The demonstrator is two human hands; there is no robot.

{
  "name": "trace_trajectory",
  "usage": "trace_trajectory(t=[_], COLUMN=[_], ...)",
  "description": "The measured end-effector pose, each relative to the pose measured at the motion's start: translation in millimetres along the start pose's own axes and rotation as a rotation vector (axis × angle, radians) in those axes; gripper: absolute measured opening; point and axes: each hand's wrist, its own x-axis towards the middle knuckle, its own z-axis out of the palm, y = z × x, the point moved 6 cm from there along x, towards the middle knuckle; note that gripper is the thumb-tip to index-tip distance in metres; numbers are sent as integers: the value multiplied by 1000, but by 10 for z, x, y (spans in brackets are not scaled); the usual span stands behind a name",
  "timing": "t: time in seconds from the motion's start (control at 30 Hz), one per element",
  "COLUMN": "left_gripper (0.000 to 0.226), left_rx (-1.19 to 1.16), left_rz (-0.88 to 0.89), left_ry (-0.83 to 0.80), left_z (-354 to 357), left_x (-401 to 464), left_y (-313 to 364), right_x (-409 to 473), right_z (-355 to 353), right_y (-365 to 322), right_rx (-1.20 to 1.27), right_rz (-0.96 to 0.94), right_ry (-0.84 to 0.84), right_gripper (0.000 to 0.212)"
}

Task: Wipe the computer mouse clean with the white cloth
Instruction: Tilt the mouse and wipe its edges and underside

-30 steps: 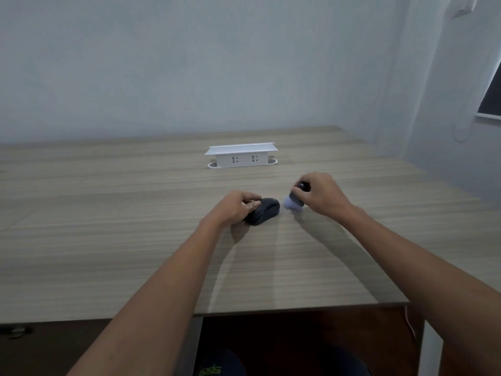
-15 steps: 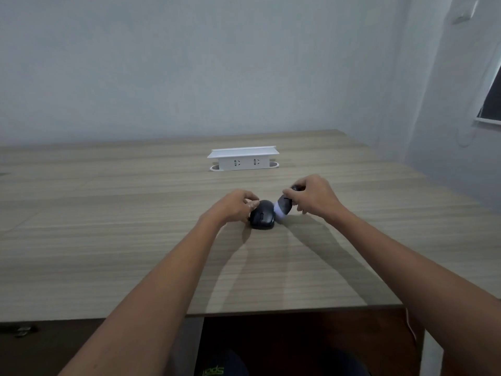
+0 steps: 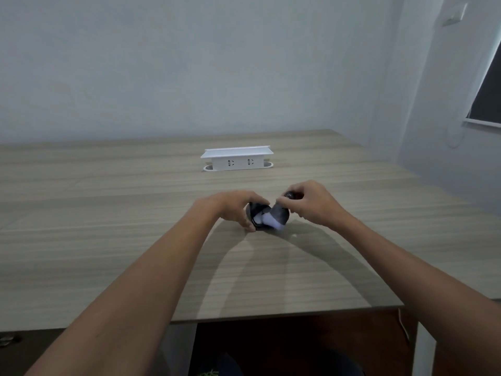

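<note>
A black computer mouse (image 3: 257, 213) sits on the wooden table (image 3: 108, 226) near its middle, tipped up on its side. My left hand (image 3: 235, 208) grips it from the left, fingers wrapped over its top and front. My right hand (image 3: 309, 203) holds a small white cloth (image 3: 272, 219) bunched in its fingertips. The cloth is pressed against the mouse's right side and hides part of it. A dark bit shows between my right thumb and forefinger; I cannot tell what it is.
A white socket box (image 3: 237, 158) stands on the table behind my hands. The table's front edge (image 3: 271, 316) runs close to me and its right edge lies near the wall. A dark window (image 3: 488, 90) is at the far right.
My right hand brought the cloth leftward from beside the mouse onto it. My left hand turned the mouse and tipped it up. The head camera tilted up slightly.
</note>
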Motion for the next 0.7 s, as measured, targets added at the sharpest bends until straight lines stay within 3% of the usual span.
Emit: trace_trajectory(t=[0.17, 0.27, 0.33, 0.47, 0.6, 0.7], left_gripper=[82, 80, 80, 79, 75, 74], left_rx=[36, 31, 36, 38, 30, 22], left_rz=[21, 31, 37, 43, 48, 34], left_ry=[38, 61, 72, 92, 131, 145], left_z=[-35, -44, -49, -62, -73, -73], left_x=[41, 46, 46, 53, 55, 63], left_y=[-18, -34, -27, -22, -37, -55], right_x=[15, -34, -25, 23, -16, 91], right_z=[-118, -61, -7, -118, 28, -36], right_y=[84, -37, -20, 15, -143, -25], right_rx=[-103, -10, -92, -140, -56, -102], right_rz=[-32, -86, -97, -105, -169, -100], right_ry=[133, 16, -27, 103, 11, 112], right_gripper=[15, 12, 13, 16, 15, 15])
